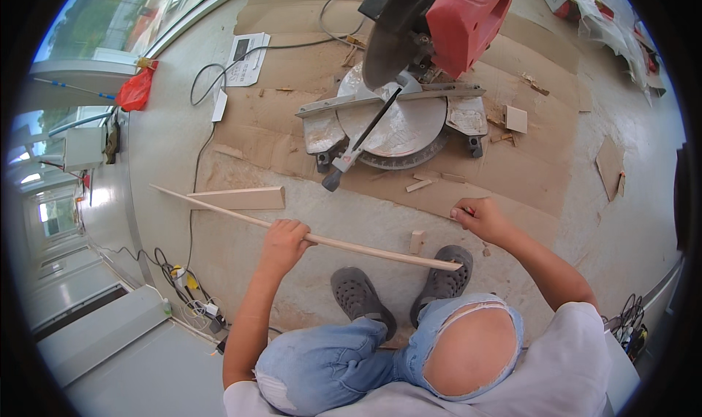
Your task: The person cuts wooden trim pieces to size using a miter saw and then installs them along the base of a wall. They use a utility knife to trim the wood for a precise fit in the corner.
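Note:
My left hand (286,243) is wrapped around a long, thin wooden strip (365,249). It slants from the far left down to the right, its right end above my right shoe. Out to the right, my right hand (479,220) is closed with thumb and forefinger together, apart from the strip; a small dark bit shows at its fingertips, too small to name. Ahead of both hands stands a miter saw (395,124) with a red housing, its round blade raised above the turntable. A wider wooden board (241,198) lies on the floor under the strip's left part.
Brown cardboard (526,161) lies under the saw, scattered with wood offcuts (515,119) and dust. A small wood block (417,241) sits near my shoes (362,297). A black power cord (194,168) runs down the left side. A red bag (137,88) hangs by the wall.

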The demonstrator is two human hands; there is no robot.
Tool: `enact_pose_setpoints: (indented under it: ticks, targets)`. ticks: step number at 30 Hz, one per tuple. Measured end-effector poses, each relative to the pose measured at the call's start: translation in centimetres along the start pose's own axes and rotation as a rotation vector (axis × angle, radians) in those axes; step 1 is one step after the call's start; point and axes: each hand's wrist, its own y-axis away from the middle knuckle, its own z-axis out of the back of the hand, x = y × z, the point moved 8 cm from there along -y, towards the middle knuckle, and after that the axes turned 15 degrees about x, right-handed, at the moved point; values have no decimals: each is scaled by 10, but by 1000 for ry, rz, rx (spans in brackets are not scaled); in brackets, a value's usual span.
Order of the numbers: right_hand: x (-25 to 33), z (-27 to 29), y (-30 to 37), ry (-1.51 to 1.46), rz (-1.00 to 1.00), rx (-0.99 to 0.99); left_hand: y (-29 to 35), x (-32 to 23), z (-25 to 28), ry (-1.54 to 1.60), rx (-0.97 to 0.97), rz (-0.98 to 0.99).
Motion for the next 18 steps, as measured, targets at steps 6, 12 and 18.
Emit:
enact_pose_setpoints:
  ticks: [6,12,18]
  targets:
    - [131,-54,5,587,376,48,-32,-86,-43,105,-143,-219]
    - [33,-82,48,769,119,103,-18,-56,-76,40,-86,-269]
    - [-137,-5,180,873,-427,47,44,80,-100,42,-119,-49]
